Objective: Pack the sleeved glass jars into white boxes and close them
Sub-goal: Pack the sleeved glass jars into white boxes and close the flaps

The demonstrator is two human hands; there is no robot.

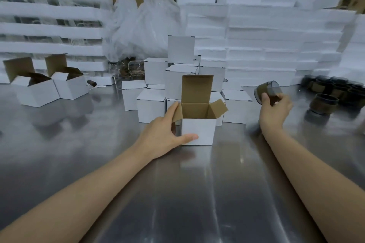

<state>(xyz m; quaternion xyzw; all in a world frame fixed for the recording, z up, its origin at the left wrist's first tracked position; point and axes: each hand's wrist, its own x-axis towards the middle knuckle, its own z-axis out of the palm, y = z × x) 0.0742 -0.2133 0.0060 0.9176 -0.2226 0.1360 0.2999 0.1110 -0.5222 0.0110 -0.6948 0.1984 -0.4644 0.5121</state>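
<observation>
My right hand [275, 105] has its grip clamped on a sleeved glass jar [267, 90], fingers curled round its brown sleeve, holding it tilted in the air to the right of the open white box [198, 131]. My left hand [167, 134] steadies that box, thumb along its near front face and fingers against its left side by the left flap. The box stands on the steel desk [187, 193] with its lid flap upright at the far side and its brown inside showing. Behind it, closed white boxes [151, 108] are stacked. More sleeved jars [324, 102] stand far right on the desk. Two open boxes [49, 87] sit far left, with foam trays [256, 45] piled along the back.
</observation>
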